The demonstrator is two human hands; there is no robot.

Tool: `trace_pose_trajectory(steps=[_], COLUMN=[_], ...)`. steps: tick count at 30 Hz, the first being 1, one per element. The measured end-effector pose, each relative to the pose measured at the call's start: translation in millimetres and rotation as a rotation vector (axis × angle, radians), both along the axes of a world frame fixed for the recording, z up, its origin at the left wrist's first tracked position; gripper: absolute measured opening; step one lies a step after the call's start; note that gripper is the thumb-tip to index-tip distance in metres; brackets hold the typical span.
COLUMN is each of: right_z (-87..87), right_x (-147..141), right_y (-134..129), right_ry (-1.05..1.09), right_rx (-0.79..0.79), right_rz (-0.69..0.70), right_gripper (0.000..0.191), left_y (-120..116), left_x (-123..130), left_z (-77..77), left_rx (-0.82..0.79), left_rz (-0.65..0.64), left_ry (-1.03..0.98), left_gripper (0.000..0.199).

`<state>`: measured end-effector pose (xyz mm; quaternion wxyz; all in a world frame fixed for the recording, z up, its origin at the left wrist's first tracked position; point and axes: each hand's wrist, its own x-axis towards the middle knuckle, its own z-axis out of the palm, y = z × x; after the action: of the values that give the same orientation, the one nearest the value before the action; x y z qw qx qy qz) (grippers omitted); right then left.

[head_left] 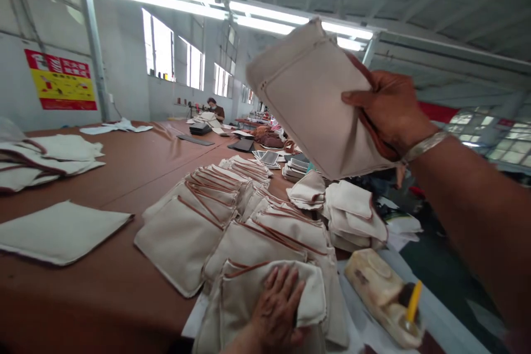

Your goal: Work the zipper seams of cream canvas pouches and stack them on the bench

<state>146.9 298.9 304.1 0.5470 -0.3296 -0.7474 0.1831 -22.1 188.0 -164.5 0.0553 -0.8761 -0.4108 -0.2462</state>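
Note:
Raised at the upper right, my right hand point(390, 108) pinches a cream fabric pouch point(309, 99) by its brown-trimmed edge, thumb on the near face. The pouch hangs tilted in the air above the table. My left hand point(280, 304) lies flat with fingers spread on a cream pouch point(244, 293) with a folded-over flap, at the near end of the piles. Beyond it, overlapping rows of similar pouches point(186, 246) with brown edges spread across the brown table point(153, 276).
A single cream piece point(62, 231) and a stack of pieces point(53, 157) lie at left. Folded pouches point(352, 213) stand at right, behind a stained plastic container point(379, 293) with a yellow-handled tool point(414, 301). A person point(215, 109) sits far back.

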Motion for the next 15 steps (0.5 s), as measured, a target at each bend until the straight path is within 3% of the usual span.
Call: trace_pose_trajectory(steps=[2, 3, 5, 7, 9, 12, 15], right_z=[8.0, 3.0, -25.3, -73.8, -133.0, -215.7, -268.0], right_x=[-3.4, -7.0, -17.4, -30.2, -41.4, -45.3, -25.9], right_y=[-32.2, -43.6, -56.2, -57.8, -54.0, -48.8, -47.7], right_ry=[-0.047, -0.094, -0.216, -0.362, -0.49, -0.585, -0.545], right_rx=[0.026, 0.004, -0.074, -0.172, -0.258, -0.361, -0.386], right_rz=[-0.003, 0.011, 0.045, 0.066, 0.049, -0.001, -0.091], right_gripper=[0.038, 0.037, 0.033, 0.025, 0.023, 0.024, 0.026], left_y=[-11.7, -19.1, -37.4, -58.9, -80.7, -108.7, -131.2], left_x=[5.1, 7.1, 9.3, 8.7, 4.2, -14.1, -47.9], left_z=[12.2, 18.9, 30.8, 35.4, 27.9, -4.4, -41.7], left_rx=[-0.11, -0.15, -0.2, -0.209, -0.181, -0.038, 0.247], left_rz=[0.003, 0.003, 0.009, 0.007, -0.023, -0.103, -0.069], left_ry=[-0.014, -0.014, -0.016, -0.015, 0.006, 0.081, 0.088], left_gripper=[0.093, 0.096, 0.097, 0.09, 0.08, 0.063, 0.031])
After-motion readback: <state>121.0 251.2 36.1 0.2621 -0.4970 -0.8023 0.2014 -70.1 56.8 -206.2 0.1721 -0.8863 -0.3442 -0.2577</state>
